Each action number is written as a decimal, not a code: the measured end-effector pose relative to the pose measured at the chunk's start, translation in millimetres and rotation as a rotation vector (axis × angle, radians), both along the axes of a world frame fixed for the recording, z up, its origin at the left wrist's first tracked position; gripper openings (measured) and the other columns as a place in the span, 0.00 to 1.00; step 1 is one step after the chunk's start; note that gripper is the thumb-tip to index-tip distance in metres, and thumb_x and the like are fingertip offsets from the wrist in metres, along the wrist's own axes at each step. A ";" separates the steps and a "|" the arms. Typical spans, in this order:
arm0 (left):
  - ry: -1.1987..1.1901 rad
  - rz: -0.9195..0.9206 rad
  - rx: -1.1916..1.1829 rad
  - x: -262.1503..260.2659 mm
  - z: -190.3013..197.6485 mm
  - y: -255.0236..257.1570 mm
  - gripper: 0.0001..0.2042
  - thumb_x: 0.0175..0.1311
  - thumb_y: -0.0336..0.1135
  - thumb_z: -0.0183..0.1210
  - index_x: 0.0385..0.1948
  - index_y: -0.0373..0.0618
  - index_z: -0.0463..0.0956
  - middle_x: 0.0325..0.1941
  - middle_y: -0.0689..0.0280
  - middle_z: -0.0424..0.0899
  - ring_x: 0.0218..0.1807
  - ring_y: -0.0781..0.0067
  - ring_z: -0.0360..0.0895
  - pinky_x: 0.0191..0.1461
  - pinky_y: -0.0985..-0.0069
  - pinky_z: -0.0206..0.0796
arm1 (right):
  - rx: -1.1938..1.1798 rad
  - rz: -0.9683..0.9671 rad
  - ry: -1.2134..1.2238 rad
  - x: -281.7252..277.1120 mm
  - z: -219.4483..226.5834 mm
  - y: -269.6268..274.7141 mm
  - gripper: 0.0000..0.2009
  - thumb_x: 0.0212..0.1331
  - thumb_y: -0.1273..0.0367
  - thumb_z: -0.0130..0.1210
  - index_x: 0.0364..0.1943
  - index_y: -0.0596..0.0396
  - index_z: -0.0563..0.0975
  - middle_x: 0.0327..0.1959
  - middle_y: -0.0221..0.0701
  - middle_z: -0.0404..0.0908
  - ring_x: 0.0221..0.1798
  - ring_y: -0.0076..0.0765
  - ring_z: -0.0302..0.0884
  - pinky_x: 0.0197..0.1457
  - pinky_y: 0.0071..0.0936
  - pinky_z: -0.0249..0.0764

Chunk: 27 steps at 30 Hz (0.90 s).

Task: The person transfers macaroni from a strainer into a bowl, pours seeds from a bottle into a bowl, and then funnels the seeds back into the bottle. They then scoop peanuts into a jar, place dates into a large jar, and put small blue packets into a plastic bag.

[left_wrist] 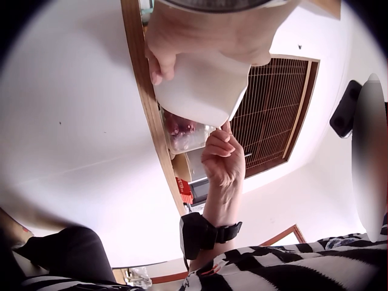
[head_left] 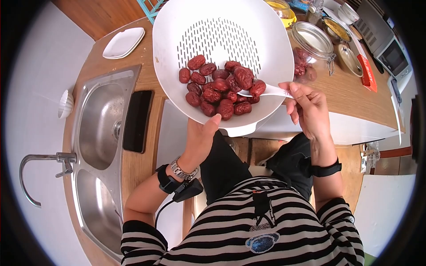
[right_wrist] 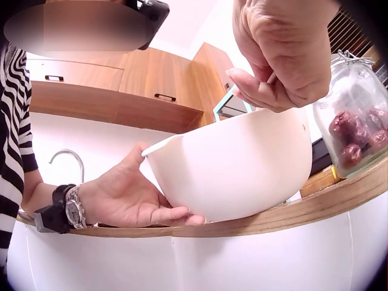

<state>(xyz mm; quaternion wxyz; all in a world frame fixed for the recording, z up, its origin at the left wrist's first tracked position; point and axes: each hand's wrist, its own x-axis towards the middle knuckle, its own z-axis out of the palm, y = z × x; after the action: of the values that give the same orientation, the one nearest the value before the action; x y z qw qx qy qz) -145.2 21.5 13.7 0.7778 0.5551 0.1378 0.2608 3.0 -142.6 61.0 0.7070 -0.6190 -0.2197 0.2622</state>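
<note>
Tipped toward the person and close to the camera, a white strainer bowl (head_left: 275, 44) filled the space above both hands, its slotted floor facing up. Dark red dates (head_left: 211, 96) had gathered in the low side of it, just ahead of the left thumb. The left hand (head_left: 200, 141) held that near side, thumb at the rim and fingers underneath. The right hand (head_left: 313, 108), well apart from the left, pinched the handle of a white spoon (head_left: 273, 91) between thumb and fingers; the spoon's head sat among the dates, and at least one seemed to ride on it.

Scooping looked to be the step in hand, with dates not yet lifted clear of the bowl. A next move would probably call for a level, slow raise of the spoon past the rim, since such round, wrinkled fruit could roll off, while the left hand held the tilt steady.

Just beyond the right hand stood a glass jar (right_wrist: 348, 85) with more dates inside, near enough to be the likely partner in this work. Farther to the right hand's side, a red box (head_left: 368, 74) lay on the wooden counter (head_left: 355, 104). Outward from the left hand were a black phone (head_left: 138, 122) and a steel sink (head_left: 100, 133)
</note>
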 end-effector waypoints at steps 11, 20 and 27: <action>0.025 -0.004 0.028 -0.7 -1.3 1.5 0.24 0.53 0.32 0.49 0.51 0.33 0.52 0.50 0.60 0.61 0.50 0.74 0.60 0.54 0.77 0.53 | 0.174 -0.062 0.055 11.1 25.6 -9.8 0.13 0.57 0.67 0.44 0.33 0.65 0.74 0.12 0.29 0.72 0.08 0.14 0.59 0.10 0.10 0.56; 0.029 -0.018 0.017 -0.4 0.6 0.9 0.25 0.53 0.33 0.49 0.51 0.33 0.52 0.50 0.60 0.61 0.50 0.74 0.60 0.54 0.76 0.52 | 0.241 -0.275 -0.126 46.6 52.4 -42.9 0.13 0.56 0.69 0.44 0.37 0.70 0.71 0.15 0.28 0.69 0.11 0.14 0.55 0.14 0.09 0.52; 0.052 -0.029 0.012 -1.1 -1.0 0.5 0.25 0.53 0.33 0.49 0.51 0.33 0.52 0.50 0.60 0.60 0.51 0.74 0.59 0.55 0.76 0.52 | 0.113 -0.435 -0.329 71.6 52.8 -55.6 0.14 0.56 0.67 0.45 0.38 0.66 0.72 0.17 0.26 0.69 0.15 0.15 0.58 0.16 0.10 0.55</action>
<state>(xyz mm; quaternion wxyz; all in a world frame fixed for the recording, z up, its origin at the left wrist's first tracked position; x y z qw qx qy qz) -146.3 22.0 12.8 0.7742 0.5683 0.1483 0.2358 74.6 -198.2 113.7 0.7350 -0.6453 -0.2077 -0.0124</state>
